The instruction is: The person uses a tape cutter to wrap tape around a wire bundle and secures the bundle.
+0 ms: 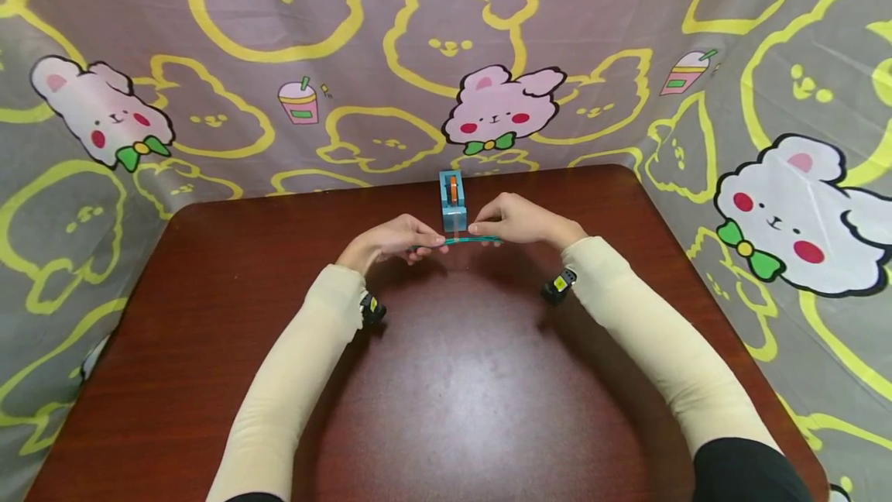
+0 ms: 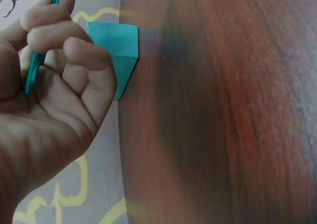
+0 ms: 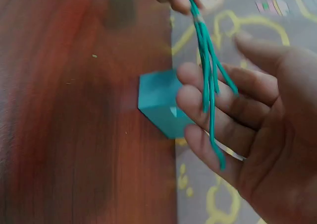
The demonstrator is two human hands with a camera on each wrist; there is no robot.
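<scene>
My left hand [image 1: 399, 237] pinches a bundle of thin green wires [image 1: 465, 239] between thumb and fingers, above the table near its far side. The wires' loose ends fan out in the right wrist view, and a clear band of tape [image 3: 198, 19] appears on the bundle. Beside those ends is my right hand [image 3: 247, 105], its fingers loosely bent and its thumb apart from them. The wires pass in front of its fingers; whether they touch cannot be told. Just beyond both hands stands a blue tape dispenser [image 1: 454, 219] with an orange-cored roll [image 1: 453, 190].
A dark red-brown wooden table [image 1: 446, 378] lies under both arms. Behind it and at its sides hangs a grey patterned curtain [image 1: 390, 29] with cartoon animals. A small black camera is worn at each wrist.
</scene>
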